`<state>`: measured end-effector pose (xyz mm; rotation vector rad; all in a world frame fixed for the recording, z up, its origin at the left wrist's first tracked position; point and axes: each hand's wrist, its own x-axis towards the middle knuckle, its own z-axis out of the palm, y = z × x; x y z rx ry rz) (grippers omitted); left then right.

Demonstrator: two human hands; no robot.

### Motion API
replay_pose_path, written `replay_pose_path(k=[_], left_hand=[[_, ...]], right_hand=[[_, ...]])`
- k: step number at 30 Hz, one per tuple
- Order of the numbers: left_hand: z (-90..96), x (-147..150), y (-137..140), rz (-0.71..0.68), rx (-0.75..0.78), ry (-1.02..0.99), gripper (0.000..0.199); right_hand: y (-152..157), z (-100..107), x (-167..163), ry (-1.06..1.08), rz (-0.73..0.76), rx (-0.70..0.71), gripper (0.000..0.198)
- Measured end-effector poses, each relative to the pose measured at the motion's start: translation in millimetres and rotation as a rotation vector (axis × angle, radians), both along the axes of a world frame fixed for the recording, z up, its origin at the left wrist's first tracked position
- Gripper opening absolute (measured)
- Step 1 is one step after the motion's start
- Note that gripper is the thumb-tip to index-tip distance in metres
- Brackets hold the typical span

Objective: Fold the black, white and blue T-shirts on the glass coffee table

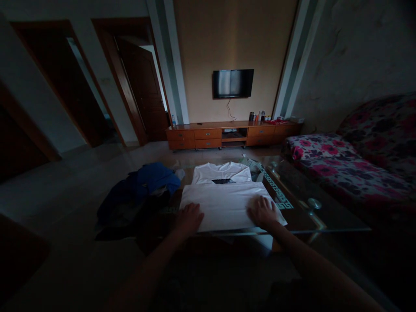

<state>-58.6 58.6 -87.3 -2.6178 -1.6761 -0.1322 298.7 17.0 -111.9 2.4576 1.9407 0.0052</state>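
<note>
A white T-shirt (227,206) lies on the glass table, its lower part folded up over itself toward the collar. Between the folded edge and the collar, part of a dark print shows. My left hand (191,218) rests on the left side of the folded part, fingers stretched out over the cloth. On the right side lies my right hand (262,211), slightly blurred, its fingers spread on the fabric. Neither hand grips anything.
A pile of blue and dark clothes (143,186) sits at the left of the glass table (341,221). Beyond stands a wooden TV cabinet (208,135) with bottles on top, below a wall-mounted television (233,83). A flowered sofa (351,173) is at the right.
</note>
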Motion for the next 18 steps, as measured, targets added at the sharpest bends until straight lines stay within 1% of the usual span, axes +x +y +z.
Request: replay_pose_path(k=[1, 3, 5, 6, 7, 9, 11, 13, 15, 18], left_hand=[[3.4, 12, 2, 0.000, 0.026, -0.016, 0.055], [6.6, 39, 5, -0.069, 0.058, -0.051, 0.054], [3.6, 63, 7, -0.131, 0.062, -0.076, 0.054], [-0.1, 72, 7, -0.153, 0.043, -0.074, 0.055], [-4.9, 77, 8, -0.160, 0.020, -0.069, 0.057], [-15.9, 78, 9, -0.145, -0.026, -0.060, 0.059], [-25.8, 68, 12, -0.110, -0.038, -0.071, 0.058], [-32.4, 52, 16, -0.070, -0.028, -0.089, 0.063], [-35.7, 34, 22, -0.026, -0.014, -0.097, 0.068], [-36.5, 5, 30, 0.063, 0.014, -0.083, 0.072]], right_hand=[[8, 4, -20, 0.011, 0.029, 0.021, 0.076], [22, 10, -64, 0.072, 0.142, 0.074, 0.074], [32, 12, -106, 0.128, 0.306, 0.133, 0.069], [35, 10, -123, 0.151, 0.374, 0.140, 0.064], [36, 8, -136, 0.174, 0.412, 0.140, 0.062], [36, 0, -149, 0.215, 0.410, 0.122, 0.061], [33, -7, -142, 0.242, 0.366, 0.106, 0.065], [30, -11, -118, 0.247, 0.337, 0.094, 0.074], [25, -12, -81, 0.233, 0.285, 0.073, 0.082], [13, -14, -11, 0.181, 0.095, 0.052, 0.084]])
